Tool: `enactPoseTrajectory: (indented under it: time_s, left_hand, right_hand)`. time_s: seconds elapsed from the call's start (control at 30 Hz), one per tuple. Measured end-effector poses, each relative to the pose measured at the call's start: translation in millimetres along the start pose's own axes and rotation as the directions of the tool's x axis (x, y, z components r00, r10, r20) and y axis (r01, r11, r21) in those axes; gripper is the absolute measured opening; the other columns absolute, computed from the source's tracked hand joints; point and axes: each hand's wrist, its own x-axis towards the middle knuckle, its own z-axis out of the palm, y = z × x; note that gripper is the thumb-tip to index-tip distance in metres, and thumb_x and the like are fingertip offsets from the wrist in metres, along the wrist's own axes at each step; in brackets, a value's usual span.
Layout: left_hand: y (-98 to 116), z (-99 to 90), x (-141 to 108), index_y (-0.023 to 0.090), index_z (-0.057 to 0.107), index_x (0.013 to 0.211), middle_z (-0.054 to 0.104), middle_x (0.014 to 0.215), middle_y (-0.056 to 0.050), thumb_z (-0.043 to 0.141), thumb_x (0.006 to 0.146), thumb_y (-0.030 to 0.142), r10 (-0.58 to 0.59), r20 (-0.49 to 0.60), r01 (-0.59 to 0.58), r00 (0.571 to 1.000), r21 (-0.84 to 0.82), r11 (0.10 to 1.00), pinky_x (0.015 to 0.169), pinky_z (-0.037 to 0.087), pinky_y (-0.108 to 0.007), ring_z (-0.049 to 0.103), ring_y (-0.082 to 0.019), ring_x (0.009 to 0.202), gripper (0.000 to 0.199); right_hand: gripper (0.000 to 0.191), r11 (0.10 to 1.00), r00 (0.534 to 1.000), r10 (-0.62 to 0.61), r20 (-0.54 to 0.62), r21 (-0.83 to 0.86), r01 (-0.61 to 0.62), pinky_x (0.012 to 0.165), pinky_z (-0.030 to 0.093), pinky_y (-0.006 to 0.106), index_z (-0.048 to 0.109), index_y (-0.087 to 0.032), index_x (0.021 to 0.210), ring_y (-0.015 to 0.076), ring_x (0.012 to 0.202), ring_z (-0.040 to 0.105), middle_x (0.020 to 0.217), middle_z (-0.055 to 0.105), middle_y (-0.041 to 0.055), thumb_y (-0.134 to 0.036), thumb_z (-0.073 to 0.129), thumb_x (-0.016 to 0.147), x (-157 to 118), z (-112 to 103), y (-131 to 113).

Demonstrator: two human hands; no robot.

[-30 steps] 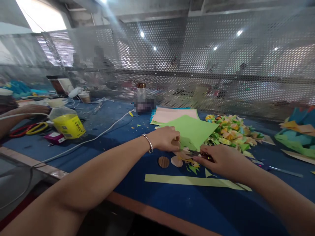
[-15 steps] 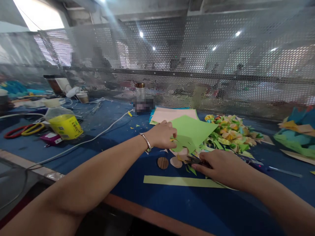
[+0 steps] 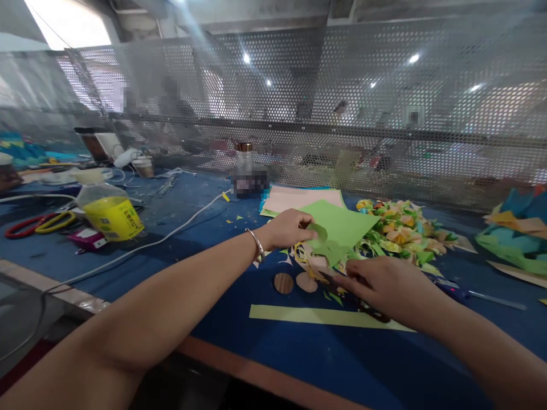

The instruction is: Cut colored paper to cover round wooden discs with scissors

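My left hand (image 3: 290, 229), with a silver bangle at the wrist, pinches the left edge of a light green paper sheet (image 3: 342, 228). The sheet has a cut, uneven lower edge. Dark scissors (image 3: 354, 296) are in my right hand (image 3: 378, 279), blades pointing left, just below the sheet. Between the hands lie paper scraps (image 3: 314, 262), a round pale paper disc (image 3: 306, 281) and a brown wood-grain disc (image 3: 283, 283). Nearer me, a pale yellow-green paper strip (image 3: 307, 314) runs under the right hand.
Folded paper pieces (image 3: 401, 228) are heaped at right, by a purple-handled tool (image 3: 461, 293). Behind the sheet lies a paper stack (image 3: 301, 199). A yellow-labelled bottle (image 3: 113, 213), red-handled scissors (image 3: 25, 226) and a white cable (image 3: 179, 228) are on the left. A perforated metal screen (image 3: 282, 108) stands behind.
My left hand has shifted slightly right and up, its thumb now on the green sheet. My right hand has turned, and the scissors show more clearly with their blades pointing left.
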Motion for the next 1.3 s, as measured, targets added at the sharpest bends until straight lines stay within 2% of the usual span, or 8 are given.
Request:
enactPoseTrajectory:
  time_s: [0.17, 0.3, 0.47, 0.7, 0.83, 0.97, 1.07, 1.3]
  left_hand:
    - [4, 7.3, 1, 0.013, 0.061, 0.074, 0.061, 0.074, 0.0, 0.063, 0.086, 0.014, -0.161, -0.018, 0.127, 0.987, -0.534, 0.836, 0.073, 0.054, -0.03, 0.06, -0.008, 0.064, 0.012]
    - [7, 12.6, 1, 0.012, 0.059, 0.074, 0.061, 0.067, 0.002, 0.063, 0.088, 0.008, -0.206, -0.027, 0.148, 0.978, -0.607, 0.781, 0.062, 0.051, -0.024, 0.065, -0.008, 0.058, 0.016]
    - [16, 20.6, -4, 0.011, 0.064, 0.073, 0.065, 0.067, 0.001, 0.073, 0.084, 0.011, -0.211, 0.064, 0.195, 0.975, -0.691, 0.695, 0.068, 0.054, -0.024, 0.065, -0.008, 0.059, 0.014]
    - [28, 28.0, -12, 0.011, 0.067, 0.072, 0.067, 0.064, 0.001, 0.083, 0.075, 0.017, -0.158, 0.203, 0.256, 0.966, -0.711, 0.655, 0.072, 0.054, -0.023, 0.065, -0.008, 0.059, 0.017]
    - [26, 31.2, -13, 0.012, 0.071, 0.075, 0.071, 0.067, -0.001, 0.073, 0.081, 0.013, -0.12, 0.283, 0.288, 0.952, -0.681, 0.674, 0.073, 0.054, -0.024, 0.065, -0.008, 0.058, 0.006]
    - [26, 31.5, -14, 0.013, 0.068, 0.071, 0.069, 0.063, 0.001, 0.053, 0.085, 0.002, -0.105, 0.312, 0.286, 0.944, -0.618, 0.732, 0.072, 0.056, -0.025, 0.063, -0.007, 0.053, 0.023]
    - [28, 28.3, -15, 0.014, 0.067, 0.07, 0.068, 0.06, 0.001, 0.047, 0.084, 0.0, -0.071, 0.33, 0.258, 0.941, -0.569, 0.781, 0.071, 0.057, -0.026, 0.063, -0.008, 0.052, 0.028]
    - [27, 21.7, -17, 0.016, 0.062, 0.07, 0.066, 0.061, 0.0, 0.053, 0.086, 0.019, 0.013, 0.224, 0.082, 0.974, -0.408, 0.909, 0.062, 0.051, -0.023, 0.063, -0.01, 0.056, 0.018]
  right_hand:
    - [0.031, 0.991, 0.99, -0.03, -0.137, 0.124, 0.047, 0.056, 0.037, 0.03, 0.059, -0.023, 0.076, 0.021, 0.063, 0.063, 0.07, 0.068, 0.0046, -0.039, 0.043, 0.097, 3, 1, 15]
    - [0.026, 0.98, 0.964, -0.026, -0.264, 0.185, 0.077, 0.056, 0.04, 0.029, 0.064, -0.023, 0.085, 0.0208, 0.063, 0.064, 0.075, 0.07, 0.005, -0.038, 0.046, 0.094, 4, 2, 18]
    - [0.022, 0.969, 0.867, -0.084, -0.491, 0.163, 0.186, 0.056, 0.045, 0.028, 0.065, -0.023, 0.107, 0.0163, 0.06, 0.065, 0.097, 0.073, 0.0055, -0.036, 0.051, 0.095, 2, 6, 12]
    - [0.018, 0.942, 0.771, -0.254, -0.584, 0.031, 0.333, 0.06, 0.045, 0.029, 0.065, -0.022, 0.099, 0.0196, 0.073, 0.068, 0.088, 0.069, 0.0046, -0.027, 0.047, 0.101, 2, 7, 11]
    - [0.017, 0.932, 0.799, -0.174, -0.576, 0.165, 0.322, 0.06, 0.046, 0.03, 0.063, -0.022, 0.089, 0.0172, 0.066, 0.063, 0.084, 0.064, 0.004, -0.029, 0.051, 0.099, 3, 6, 11]
    - [0.014, 0.888, 0.836, -0.072, -0.543, 0.347, 0.302, 0.056, 0.048, 0.028, 0.062, -0.022, 0.084, 0.0138, 0.06, 0.06, 0.092, 0.063, 0.0058, -0.03, 0.055, 0.094, 4, 4, 8]
    - [0.016, 0.851, 0.875, 0.003, -0.484, 0.46, 0.252, 0.049, 0.044, 0.026, 0.06, -0.022, 0.079, 0.0152, 0.057, 0.057, 0.075, 0.062, 0.0029, -0.033, 0.058, 0.09, 4, 3, 7]
    - [0.017, 0.781, 0.921, 0.118, -0.371, 0.608, 0.144, 0.049, 0.04, 0.026, 0.061, -0.022, 0.078, 0.0148, 0.052, 0.053, 0.059, 0.058, -0.0017, -0.037, 0.06, 0.087, 4, 3, 10]
